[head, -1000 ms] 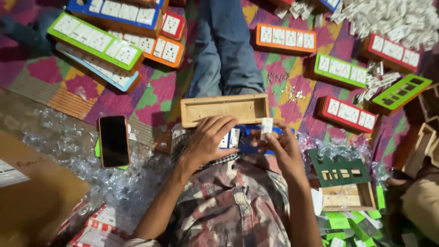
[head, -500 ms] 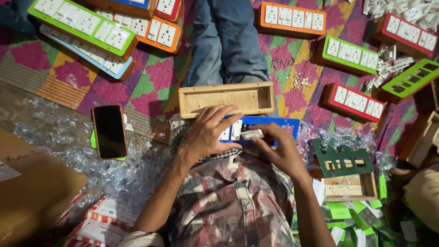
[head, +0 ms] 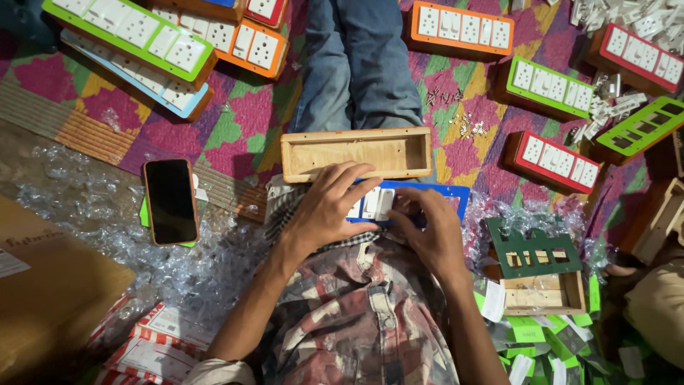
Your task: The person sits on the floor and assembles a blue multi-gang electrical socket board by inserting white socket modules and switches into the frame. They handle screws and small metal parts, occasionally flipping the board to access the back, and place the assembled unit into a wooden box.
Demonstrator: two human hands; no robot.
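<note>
My left hand (head: pixel 329 207) presses down on a blue faceplate (head: pixel 449 196) that lies across my lap, fingers spread over white switch modules (head: pixel 374 202) set in it. My right hand (head: pixel 427 228) grips the plate's near edge beside the modules, fingers curled onto it. Just beyond the plate lies an open, empty wooden box (head: pixel 356 153), long side toward me. Most of the plate is hidden under both hands.
A black phone (head: pixel 169 201) lies at left on crumpled clear plastic. Finished switch boards in green (head: pixel 128 32), orange (head: pixel 462 27) and red (head: pixel 556 160) lie around on the patterned mat. A dark green faceplate on a wooden box (head: pixel 538 278) sits at right. Cardboard (head: pixel 50 285) at lower left.
The right hand has set the white module down into the blue plate and now presses on the plate; the left hand has spread further over the modules. The view shifted slightly.
</note>
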